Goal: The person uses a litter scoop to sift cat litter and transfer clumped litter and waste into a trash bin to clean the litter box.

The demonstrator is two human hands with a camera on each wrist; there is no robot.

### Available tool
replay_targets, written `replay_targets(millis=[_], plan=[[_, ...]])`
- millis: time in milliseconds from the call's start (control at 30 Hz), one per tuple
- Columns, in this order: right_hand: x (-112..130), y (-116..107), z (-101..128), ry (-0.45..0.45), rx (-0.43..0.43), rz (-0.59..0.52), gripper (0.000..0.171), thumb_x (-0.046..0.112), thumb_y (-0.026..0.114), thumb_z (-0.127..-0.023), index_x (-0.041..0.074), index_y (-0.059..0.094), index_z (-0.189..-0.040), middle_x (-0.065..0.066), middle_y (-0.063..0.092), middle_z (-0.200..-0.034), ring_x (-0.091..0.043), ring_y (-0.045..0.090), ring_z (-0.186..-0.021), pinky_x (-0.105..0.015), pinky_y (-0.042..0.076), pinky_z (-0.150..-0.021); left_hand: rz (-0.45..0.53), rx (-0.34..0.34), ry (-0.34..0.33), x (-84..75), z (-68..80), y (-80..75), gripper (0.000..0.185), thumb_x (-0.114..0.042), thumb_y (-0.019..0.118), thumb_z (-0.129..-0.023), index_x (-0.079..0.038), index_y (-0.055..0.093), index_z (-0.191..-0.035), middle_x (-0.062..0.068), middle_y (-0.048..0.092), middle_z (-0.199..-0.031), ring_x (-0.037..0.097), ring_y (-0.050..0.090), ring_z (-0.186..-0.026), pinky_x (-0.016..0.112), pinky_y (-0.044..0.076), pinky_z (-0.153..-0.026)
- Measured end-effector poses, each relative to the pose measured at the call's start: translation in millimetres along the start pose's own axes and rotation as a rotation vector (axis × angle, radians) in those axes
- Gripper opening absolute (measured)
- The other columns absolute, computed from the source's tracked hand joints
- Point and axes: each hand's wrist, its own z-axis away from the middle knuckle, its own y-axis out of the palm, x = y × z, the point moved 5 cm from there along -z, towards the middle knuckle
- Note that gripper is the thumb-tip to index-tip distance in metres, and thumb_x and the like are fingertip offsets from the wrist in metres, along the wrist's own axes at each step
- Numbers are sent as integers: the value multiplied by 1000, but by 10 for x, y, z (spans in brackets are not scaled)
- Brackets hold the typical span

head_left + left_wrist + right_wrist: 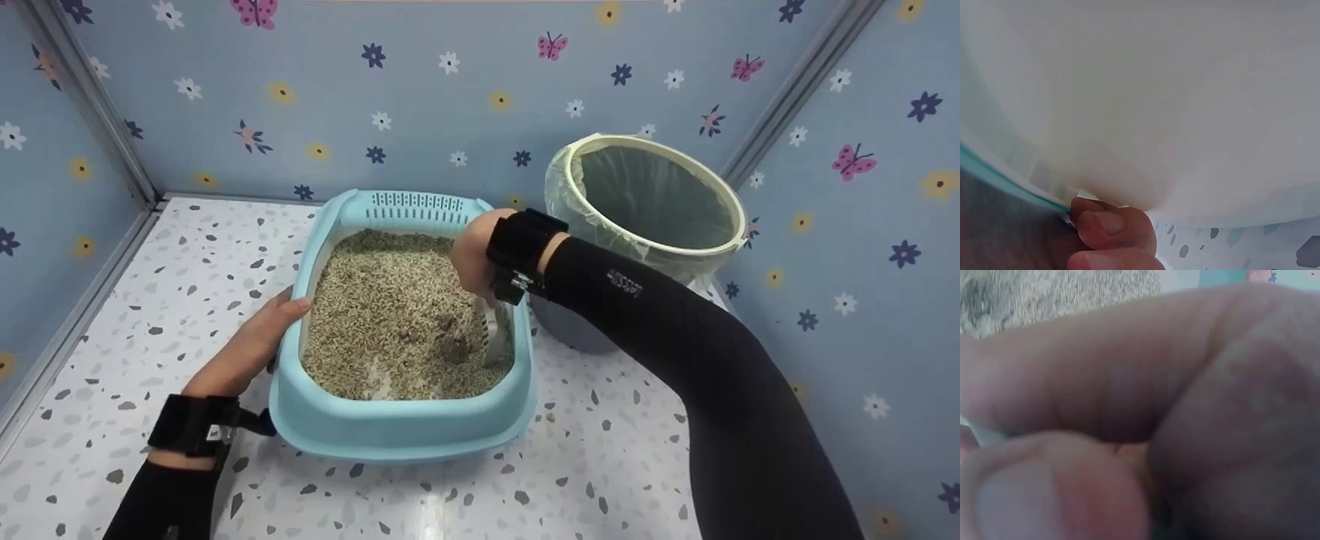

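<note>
Right hand (474, 255): fingers curled round the handle of a pale scoop (495, 336); the right wrist view shows only clenched fingers (1100, 399) at close range, litter behind them. Scoop blade is down in the litter (390, 315) at the right side of the box, just beside a darker clump (452, 346).

Left hand (251, 345): grasps the left rim of the litter box (397, 431), thumb over the edge, fingers underneath on the outer wall. Left wrist view confirms fingertips (1109, 222) pressed against the pale wall just below the teal rim.

Surface: white terrazzo-pattern floor (600, 465) with grey and dark flecks; the box sits flat on it, centre of view. Enclosure: three blue walls (420, 97) printed with flowers and butterflies, metal strips at the corners.

Containers: light blue rectangular box, slotted panel at its far rim, filled with beige-grey pellet litter; a small bare patch of the bottom shows near the front. A round bin (652, 202) stands just beside the box on the right rear, cream rim, translucent liner folded over it; the visible interior shows only liner.

Writing: small pale lettering on the right forearm's dark sleeve (675, 322), too small to read. Black straps on both wrists.
</note>
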Motion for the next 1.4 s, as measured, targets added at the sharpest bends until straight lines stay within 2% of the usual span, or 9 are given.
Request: replay_targets(millis=[133, 267, 500, 633, 800, 1067, 1133, 1200, 1400], plan=[[1, -63, 115, 47, -56, 35, 34, 2, 58, -88, 19, 68, -61, 7, 48, -59, -10, 36, -55, -26, 33, -53, -9, -6, 2, -18, -3, -8, 88, -64, 45, -113, -18, 14, -181, 19, 54, -108, 21, 53, -76, 27, 40, -55], [6, -84, 152, 64, -78, -14, 26, 7, 67, -88, 18, 75, -66, 6, 58, -62, -11, 47, -57, -28, 40, -56, -13, -9, 10, -36, 1, -15, 88, -62, 45, -114, -16, 13, -181, 17, 55, -103, 20, 52, -74, 27, 40, -54], [48, 60, -34, -9, 25, -263, 37, 0, 57, -92, 17, 54, -59, 5, 46, -56, -9, 43, -52, -24, 38, -52, -13, -11, 16, -20, 22, -1, 86, -63, 44, -114, -16, 15, -181, 15, 54, -98, 16, 47, -67, 26, 38, -52], [60, 134, -153, -53, 73, -408, 40, 0, 54, -98, 14, 53, -60, 3, 48, -55, -9, 49, -49, -23, 41, -51, -20, -12, 5, -1, 37, -9, 87, -64, 43, -114, -17, 13, -181, 17, 52, -103, 19, 47, -73, 27, 39, -55], [-30, 178, -271, -95, 1, -571, 36, 3, 62, -100, 13, 57, -66, 4, 49, -58, -7, 43, -50, -21, 38, -47, -13, -2, 5, -2, 14, -30, 89, -63, 42, -114, -16, 8, -181, 24, 47, -129, 27, 50, -93, 31, 45, -64], [-152, 261, -412, -155, -117, -706, 31, 11, 70, -102, 11, 70, -71, 6, 41, -56, -6, 35, -47, -22, 31, -46, -1, -6, 12, 9, 18, -42, 88, -63, 42, -114, -16, 10, -181, 23, 47, -123, 27, 50, -88, 30, 43, -63], [-171, 276, -448, -160, -145, -694, 32, 12, 72, -100, 13, 68, -68, 6, 41, -56, -7, 34, -48, -23, 31, -46, 1, -8, 15, 12, 27, -38, 88, -63, 42, -114, -16, 10, -181, 23, 47, -126, 28, 50, -93, 31, 45, -66], [-185, 280, -480, -158, -174, -636, 38, 11, 72, -97, 15, 58, -63, 6, 40, -56, -7, 34, -48, -24, 30, -47, 7, -9, 15, 13, 30, -31, 87, -63, 43, -114, -16, 13, -181, 22, 49, -118, 26, 51, -86, 29, 43, -62], [-176, 188, -480, -139, -274, -278, 57, 20, 75, -103, 20, 40, -58, 7, 31, -57, -9, 25, -51, -28, 26, -56, 12, -1, 10, 6, 16, -3, 86, -63, 44, -114, -18, 16, -181, 20, 53, -110, 22, 51, -77, 27, 41, -57]])
